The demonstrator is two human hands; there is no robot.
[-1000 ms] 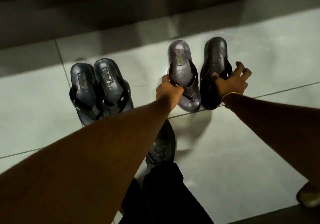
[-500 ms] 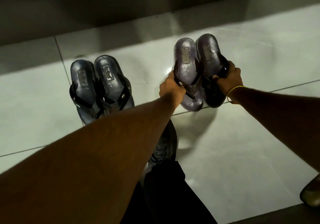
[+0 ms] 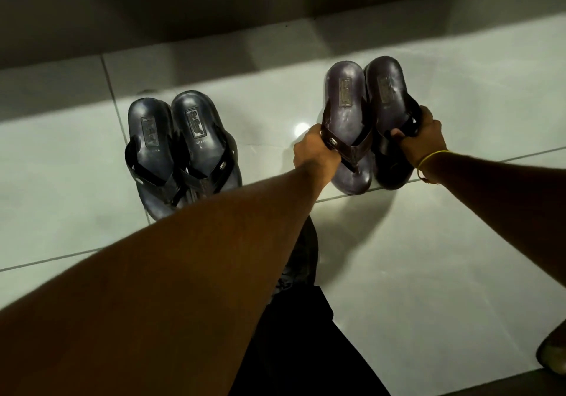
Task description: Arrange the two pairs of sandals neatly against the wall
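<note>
**Two sandals in my hands, two on the floor**

My left hand is closed around the strap of the purple sandal, and my right hand is closed around the strap of the black sandal. The two are side by side, edges touching, heels pointing to the wall. Their toe ends sit over a grout line; I cannot tell whether the soles rest on the floor.

To the left, well apart from these, the other pair lies on the floor, its two dark blue sandals pressed together, heels toward the wall too, toe ends hidden behind my left forearm.

That makes four sandals, in two pairs.

The floor is pale glossy tile with thin dark grout lines and a small bright glint near my left hand. The wall is dark, with a shadowed strip of floor along its foot. A yellow band circles my right wrist. Below, my dark trouser leg and shoe show.
</note>
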